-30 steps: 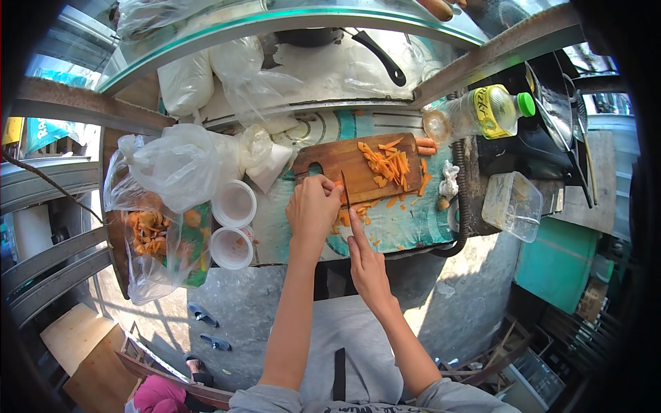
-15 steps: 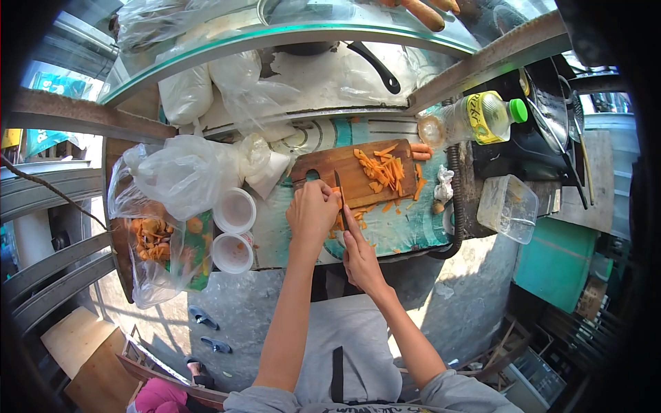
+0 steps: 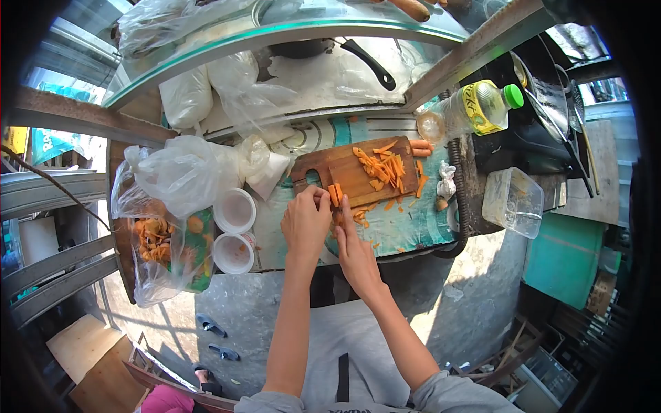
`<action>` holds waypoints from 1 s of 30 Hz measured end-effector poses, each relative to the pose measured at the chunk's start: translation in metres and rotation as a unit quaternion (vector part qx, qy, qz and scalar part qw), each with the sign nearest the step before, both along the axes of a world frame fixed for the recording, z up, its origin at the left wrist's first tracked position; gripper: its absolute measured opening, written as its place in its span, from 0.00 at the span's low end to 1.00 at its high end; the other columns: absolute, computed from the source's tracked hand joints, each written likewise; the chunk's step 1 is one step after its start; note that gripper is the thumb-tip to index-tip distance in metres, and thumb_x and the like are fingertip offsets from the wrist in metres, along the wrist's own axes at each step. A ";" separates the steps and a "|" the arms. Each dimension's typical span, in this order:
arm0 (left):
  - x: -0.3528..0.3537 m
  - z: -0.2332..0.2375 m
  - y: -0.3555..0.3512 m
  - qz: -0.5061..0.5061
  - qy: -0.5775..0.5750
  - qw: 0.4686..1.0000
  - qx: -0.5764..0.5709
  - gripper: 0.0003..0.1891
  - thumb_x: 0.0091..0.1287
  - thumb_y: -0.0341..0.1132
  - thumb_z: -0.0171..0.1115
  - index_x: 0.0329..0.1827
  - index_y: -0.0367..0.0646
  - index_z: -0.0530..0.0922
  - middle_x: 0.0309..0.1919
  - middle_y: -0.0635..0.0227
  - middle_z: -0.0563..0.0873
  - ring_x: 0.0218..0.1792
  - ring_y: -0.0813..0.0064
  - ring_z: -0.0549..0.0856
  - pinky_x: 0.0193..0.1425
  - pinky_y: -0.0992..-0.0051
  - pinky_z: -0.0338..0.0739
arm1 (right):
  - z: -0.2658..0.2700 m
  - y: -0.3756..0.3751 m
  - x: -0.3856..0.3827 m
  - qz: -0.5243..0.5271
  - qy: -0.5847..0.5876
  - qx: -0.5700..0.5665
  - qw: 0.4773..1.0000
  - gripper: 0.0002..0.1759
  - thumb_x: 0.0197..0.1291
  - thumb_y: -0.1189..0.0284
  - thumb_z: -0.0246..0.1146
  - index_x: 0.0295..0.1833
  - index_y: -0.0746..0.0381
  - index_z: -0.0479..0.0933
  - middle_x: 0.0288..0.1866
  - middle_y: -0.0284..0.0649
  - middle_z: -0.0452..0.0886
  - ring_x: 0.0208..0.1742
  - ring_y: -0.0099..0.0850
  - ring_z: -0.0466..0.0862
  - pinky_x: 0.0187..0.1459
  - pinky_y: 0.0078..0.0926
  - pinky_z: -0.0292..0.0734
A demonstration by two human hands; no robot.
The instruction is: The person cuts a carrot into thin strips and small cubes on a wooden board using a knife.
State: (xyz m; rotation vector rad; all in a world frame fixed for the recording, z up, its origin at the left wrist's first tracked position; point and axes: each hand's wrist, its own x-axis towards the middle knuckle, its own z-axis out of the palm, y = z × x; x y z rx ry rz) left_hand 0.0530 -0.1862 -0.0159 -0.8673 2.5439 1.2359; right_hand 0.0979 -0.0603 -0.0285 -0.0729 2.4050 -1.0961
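Observation:
A wooden cutting board (image 3: 344, 165) lies on the teal-covered table, with a heap of cut carrot strips (image 3: 385, 168) on its right half. My left hand (image 3: 305, 224) is at the board's lower left, fingertips pinched against short orange carrot pieces (image 3: 335, 195). Just right of it, my right hand (image 3: 358, 258) is wrapped round a knife, mostly hidden by the fingers, its index finger stretched toward the carrot. Only a thin dark line of the blade shows above the pieces. Loose carrot bits lie along the board's lower edge.
Two white tubs (image 3: 234, 211) and plastic bags (image 3: 175, 172) stand left, beside a bag of peelings (image 3: 153, 237). To the right are whole carrots (image 3: 420, 148), a green-capped bottle (image 3: 482, 109), a clear container (image 3: 513, 202) and a black stove (image 3: 502, 155). A glass shelf (image 3: 289, 31) spans above.
The knife's dark blade, plain beside the carrot before, is now barely visible. My right hand's fingertips have moved up to the carrot pieces, and my left hand has shifted slightly left and down.

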 end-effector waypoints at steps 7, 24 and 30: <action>0.002 0.004 0.010 0.050 0.012 0.999 0.015 0.16 0.63 0.47 0.68 0.38 0.40 0.85 0.32 0.65 0.90 0.35 0.66 0.89 0.39 0.68 0.79 | 0.006 -0.006 -0.004 0.032 0.020 0.078 0.996 0.39 0.75 0.64 0.49 0.82 0.44 0.34 0.18 0.57 0.78 0.23 0.59 0.81 0.28 0.53 0.74; 0.002 0.006 0.024 0.023 0.025 0.998 -0.052 0.10 0.63 0.40 0.64 0.38 0.43 0.84 0.32 0.66 0.89 0.37 0.60 0.88 0.41 0.61 0.81 | 0.015 0.011 0.014 -0.004 -0.077 0.056 0.995 0.36 0.76 0.60 0.44 0.82 0.47 0.36 0.23 0.58 0.80 0.30 0.60 0.82 0.33 0.51 0.76; 0.003 0.006 0.027 0.028 0.040 0.997 -0.061 0.09 0.62 0.39 0.64 0.36 0.42 0.84 0.32 0.65 0.89 0.37 0.60 0.88 0.40 0.61 0.80 | -0.001 0.020 0.011 -0.057 -0.051 -0.084 0.994 0.34 0.77 0.58 0.42 0.82 0.46 0.39 0.47 0.60 0.81 0.36 0.54 0.83 0.40 0.41 0.76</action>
